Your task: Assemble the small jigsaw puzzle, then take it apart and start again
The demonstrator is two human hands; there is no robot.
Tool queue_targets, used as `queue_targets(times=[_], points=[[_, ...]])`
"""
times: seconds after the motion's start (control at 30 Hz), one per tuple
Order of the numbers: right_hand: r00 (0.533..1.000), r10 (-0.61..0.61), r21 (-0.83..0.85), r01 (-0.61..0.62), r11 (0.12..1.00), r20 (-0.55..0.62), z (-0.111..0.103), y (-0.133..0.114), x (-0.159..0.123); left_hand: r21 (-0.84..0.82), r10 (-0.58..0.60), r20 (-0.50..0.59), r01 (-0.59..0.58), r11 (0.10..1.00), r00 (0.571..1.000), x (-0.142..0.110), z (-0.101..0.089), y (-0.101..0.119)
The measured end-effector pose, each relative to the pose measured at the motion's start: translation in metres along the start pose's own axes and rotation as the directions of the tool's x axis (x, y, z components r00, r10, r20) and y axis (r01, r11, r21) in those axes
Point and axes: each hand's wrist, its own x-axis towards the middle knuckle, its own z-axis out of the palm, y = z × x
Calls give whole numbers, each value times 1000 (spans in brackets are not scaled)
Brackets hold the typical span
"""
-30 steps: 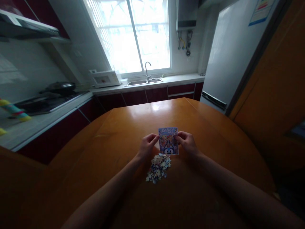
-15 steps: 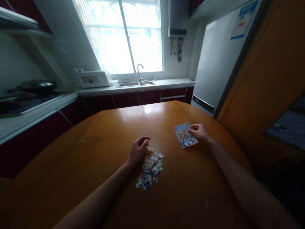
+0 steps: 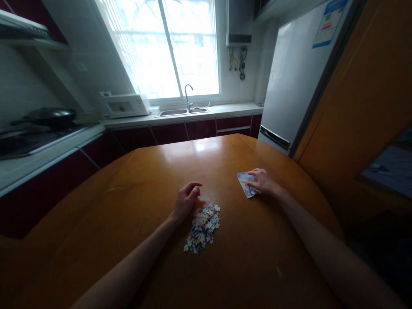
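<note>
A heap of small jigsaw puzzle pieces point(image 3: 202, 229) lies on the wooden table point(image 3: 154, 171), pale backs and bluish printed sides mixed. Just beyond its upper left edge rests my left hand point(image 3: 186, 199), loosely curled, index finger stretched out and nothing held. To the right, a blue printed picture card point(image 3: 243, 182) appears to lie flat on the tabletop. My right hand point(image 3: 262, 182) is over the card's right part, thumb and fingers apart and touching its face. That part of the card is hidden under the hand.
Past the table's far edge runs a counter with a sink point(image 3: 174, 113), a faucet point(image 3: 188, 96) and a white microwave point(image 3: 124, 106). A covered wok point(image 3: 49, 116) sits on the stove at left. The refrigerator point(image 3: 294, 73) stands at the far right.
The card has gone from tilted up in my right hand's pinch to lower and flatter on the table. My right fingers have spread over it. My left hand has hardly moved.
</note>
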Motion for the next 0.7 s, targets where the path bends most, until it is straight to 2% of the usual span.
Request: queue_targets(times=[0.1,0.2,0.3,0.4,0.47,0.57,0.63,0.7], points=[[997,-39,-17,40,999,73,1,0,-3,-10,8,-2,-8,1000,1000,0,0,-1],[994,-45,-37,49,998,97,-2,4,-4,-23,15,-6,-15,1000,1000,-1,1,-2],[995,-49,-46,54,997,89,-5,4,-4,-25,19,-5,-19,1000,1000,-1,1,-4],[998,-51,-42,52,998,25,-7,-3,-2,-5,17,7,-17,1000,1000,3,-2,-4],[998,-48,-31,47,998,-49,-8,-14,-2,28,7,52,-9,1000,999,8,-7,0],[986,-71,15,74,997,-148,-3,-37,-6,114,-25,191,3,993,981,13,-15,12],[974,-134,115,156,981,-183,7,-57,-12,183,-53,286,0,983,957,12,-18,22],[961,-221,252,257,933,-163,20,-78,-21,244,-76,344,-10,970,936,3,-18,30]])
